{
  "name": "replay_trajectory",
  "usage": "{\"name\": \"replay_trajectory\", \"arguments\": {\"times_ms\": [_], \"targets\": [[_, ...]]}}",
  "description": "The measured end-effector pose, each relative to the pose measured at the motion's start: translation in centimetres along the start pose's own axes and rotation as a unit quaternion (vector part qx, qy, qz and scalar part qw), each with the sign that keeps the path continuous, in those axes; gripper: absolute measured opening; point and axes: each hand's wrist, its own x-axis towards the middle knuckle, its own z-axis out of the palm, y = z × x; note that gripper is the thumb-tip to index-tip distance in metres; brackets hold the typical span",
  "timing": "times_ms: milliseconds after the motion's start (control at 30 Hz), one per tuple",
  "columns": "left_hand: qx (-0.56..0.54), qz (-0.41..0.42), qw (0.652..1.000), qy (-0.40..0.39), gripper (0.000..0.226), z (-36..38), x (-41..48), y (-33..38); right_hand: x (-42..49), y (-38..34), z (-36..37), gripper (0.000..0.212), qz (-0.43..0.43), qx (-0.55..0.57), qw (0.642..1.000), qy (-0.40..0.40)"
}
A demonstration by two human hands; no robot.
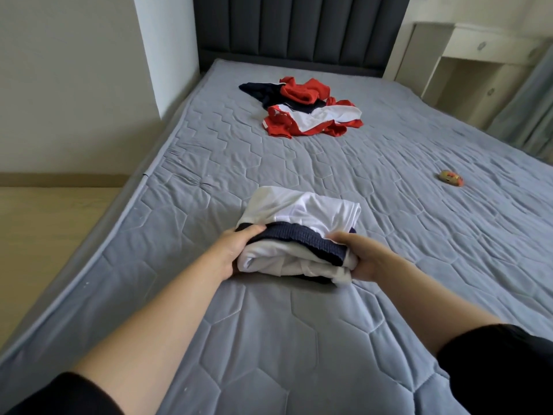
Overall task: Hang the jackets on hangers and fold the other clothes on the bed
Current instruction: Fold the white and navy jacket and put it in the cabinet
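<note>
Gripping the folded white-and-navy garment (299,214) at its two near ends, the left hand (235,250) and right hand (359,254) each curl round the layered edge. The bundle rests on the bed (269,339), in its near half. It looks soft, light and slack, so it would likely sag or unfold unless held under both ends. Its navy ribbed band faces the person, and its long axis runs roughly side to side across the bed. A red, white and navy heap (305,112) lies well apart, nearer the headboard (299,31).
</note>
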Motion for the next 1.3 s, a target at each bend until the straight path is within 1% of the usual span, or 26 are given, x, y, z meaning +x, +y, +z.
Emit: {"name": "replay_trajectory", "arguments": {"times_ms": [67,100,167,200,267,300,333,400,433,467,567,667,700,767,800,833,933,1033,1067,1100,1133,1167,1200,1233,1267,1300], "targets": [[-0.011,0.049,0.998,0.028,0.04,0.2,0.2,-0.1,-0.4,-1.0,0.5,0.014,-0.071,0.024,0.997,0.024],[-0.023,0.065,0.997,0.024,0.038,0.4,0.2,-0.1,-0.7,-1.8,0.8,0.017,-0.137,0.027,0.989,0.05],[-0.04,0.075,0.996,0.004,0.03,0.6,0.0,0.6,-1.3,-3.9,1.3,0.024,-0.291,-0.012,0.949,0.12],[-0.052,0.072,0.996,-0.009,0.027,0.5,-0.1,1.0,-1.8,-4.8,1.7,0.025,-0.367,-0.053,0.915,0.158],[-0.092,0.066,0.993,-0.043,0.024,-0.1,-0.1,2.0,-2.9,-5.7,2.7,0.026,-0.503,-0.184,0.812,0.231],[-0.123,0.066,0.988,-0.061,0.021,-0.6,-0.2,2.5,-3.3,-5.6,3.0,0.029,-0.563,-0.26,0.742,0.255],[-0.163,0.058,0.983,-0.069,0.019,-1.0,-0.4,3.0,-3.4,-5.1,3.2,0.032,-0.623,-0.33,0.662,0.253],[-0.209,0.033,0.975,-0.061,0.028,-1.5,-0.6,3.4,-1.9,-3.0,2.9,0.034,-0.702,-0.471,0.505,0.178],[-0.194,0.023,0.979,-0.051,0.034,-1.6,-0.5,3.2,-1.0,-1.3,2.6,0.03,-0.698,-0.532,0.46,0.135],[-0.162,0.01,0.986,-0.041,0.037,-1.5,-0.5,2.8,-0.2,0.5,2.5,0.026,-0.677,-0.578,0.444,0.104],[-0.096,-0.03,0.994,-0.043,0.038,-0.8,-0.6,1.4,0.9,4.0,2.0,0.012,-0.65,-0.611,0.442,0.096],[-0.051,-0.052,0.997,-0.039,0.034,0.5,-0.9,1.9,0.5,3.4,2.2,0.012,-0.656,-0.616,0.425,0.097],[-0.033,-0.047,0.998,-0.034,0.039,0.9,-0.9,2.1,0.1,2.9,2.4,0.015,-0.657,-0.617,0.421,0.098],[0.0,-0.022,1.0,-0.018,0.063,1.6,-0.6,2.3,-0.6,2.8,3.0,0.017,-0.66,-0.618,0.418,0.088],[0.02,-0.015,1.0,-0.006,0.075,1.9,-0.5,2.1,-0.8,3.1,3.4,0.02,-0.653,-0.62,0.429,0.073],[0.043,-0.011,0.999,0.009,0.079,2.1,-0.5,1.8,-1.0,3.4,3.9,0.025,-0.636,-0.625,0.449,0.056],[0.083,0.0,0.995,0.053,0.069,1.7,-0.3,1.2,-1.9,2.7,5.7,0.034,-0.535,-0.651,0.538,-0.002],[0.084,-0.033,0.996,0.011,0.067,1.0,-0.3,1.2,-4.4,-0.9,6.0,0.031,-0.302,-0.668,0.67,-0.118],[0.084,-0.051,0.995,-0.007,0.06,1.0,-0.4,1.1,-5.1,-2.1,5.6,0.027,-0.247,-0.635,0.713,-0.163],[0.087,-0.064,0.994,-0.019,0.051,1.1,-0.6,0.9,-5.4,-3.1,5.1,0.02,-0.228,-0.57,0.768,-0.183],[0.089,-0.067,0.993,-0.029,0.042,1.2,-1.0,0.7,-5.4,-3.7,4.4,0.01,-0.237,-0.49,0.823,-0.16],[0.088,-0.064,0.993,-0.035,0.037,1.3,-1.3,0.4,-5.0,-4.2,3.7,0.011,-0.254,-0.413,0.87,-0.09],[0.085,-0.056,0.994,-0.043,0.034,1.3,-1.5,0.2,-4.3,-4.5,2.8,0.02,-0.274,-0.372,0.887,0.016],[0.084,-0.047,0.994,-0.055,0.033,1.2,-1.5,0.1,-3.5,-4.6,1.9,0.029,-0.283,-0.38,0.872,0.125],[0.082,-0.041,0.993,-0.07,0.035,1.0,-1.6,0.0,-2.8,-4.6,1.2,0.037,-0.269,-0.403,0.851,0.204],[0.083,-0.038,0.992,-0.087,0.042,0.9,-1.6,0.0,-2.3,-4.4,0.8,0.043,-0.236,-0.411,0.848,0.237]]}}
